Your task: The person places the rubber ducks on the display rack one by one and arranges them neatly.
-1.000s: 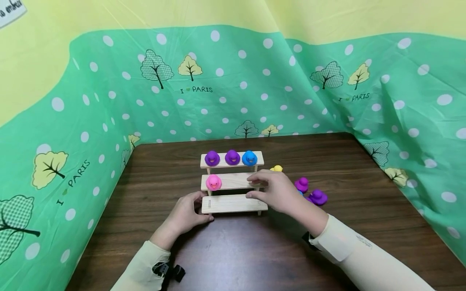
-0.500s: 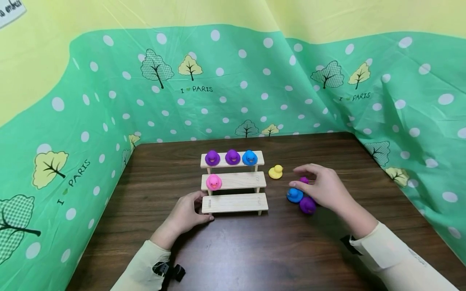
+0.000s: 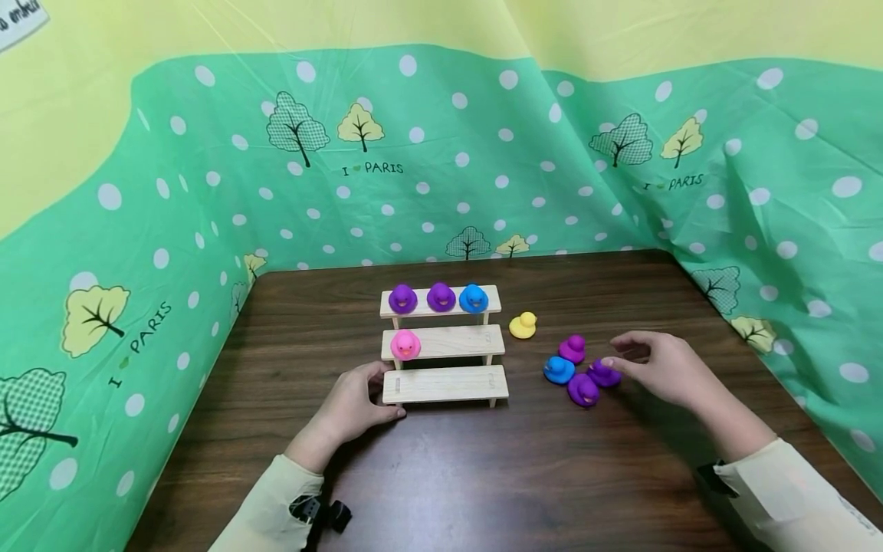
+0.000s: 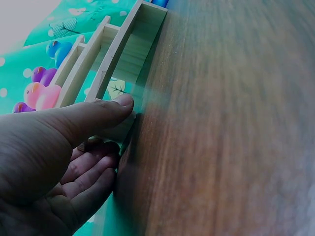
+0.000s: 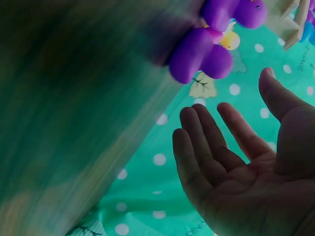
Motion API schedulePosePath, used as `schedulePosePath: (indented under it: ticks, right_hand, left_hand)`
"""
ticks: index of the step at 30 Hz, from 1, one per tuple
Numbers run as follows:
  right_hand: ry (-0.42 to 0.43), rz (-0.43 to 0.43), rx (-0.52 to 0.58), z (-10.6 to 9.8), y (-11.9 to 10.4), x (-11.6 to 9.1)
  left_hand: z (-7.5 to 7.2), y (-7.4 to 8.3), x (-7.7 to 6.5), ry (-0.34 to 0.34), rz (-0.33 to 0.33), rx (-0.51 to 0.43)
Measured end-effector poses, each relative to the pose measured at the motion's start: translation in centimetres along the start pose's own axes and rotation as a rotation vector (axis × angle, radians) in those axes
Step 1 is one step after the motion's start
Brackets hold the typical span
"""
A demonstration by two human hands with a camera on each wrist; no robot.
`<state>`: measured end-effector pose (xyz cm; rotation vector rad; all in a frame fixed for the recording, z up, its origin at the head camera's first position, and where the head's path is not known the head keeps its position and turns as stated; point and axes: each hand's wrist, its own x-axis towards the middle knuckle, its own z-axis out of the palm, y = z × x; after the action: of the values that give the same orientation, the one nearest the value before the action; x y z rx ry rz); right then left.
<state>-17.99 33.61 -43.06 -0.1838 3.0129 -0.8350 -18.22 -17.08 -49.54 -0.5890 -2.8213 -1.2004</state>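
In the head view a three-step wooden stand stands mid-table. My left hand holds its front step at the left end, thumb in front and fingers curled behind; in the left wrist view the fingers lie around the end leg. Two purple ducks and a blue duck sit on the top step, a pink duck on the middle one. My right hand hovers, fingers spread and holding nothing, just right of a purple duck; whether its thumb touches that duck I cannot tell.
Beside that duck lie another purple duck, a magenta-purple duck and a blue duck. A yellow duck sits right of the stand. Green dotted cloth walls the back and sides of the wooden table.
My right hand has moved from the stand's right side rightward, over the loose ducks, to their right side, uncovering the yellow duck and the loose cluster. My left hand has stayed put.
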Motion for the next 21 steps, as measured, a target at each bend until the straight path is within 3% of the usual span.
schedulePosePath:
  ticks: [11,21]
  right_hand:
    - [-0.049,-0.018,-0.067,0.9,1.1,0.1]
    - [-0.015,-0.050,-0.068,1.9,1.0,0.1]
  left_hand:
    - [0.0,0.0,0.0,0.006,-0.013,0.013]
    - [0.0,0.1,0.0,0.001,-0.016,0.005]
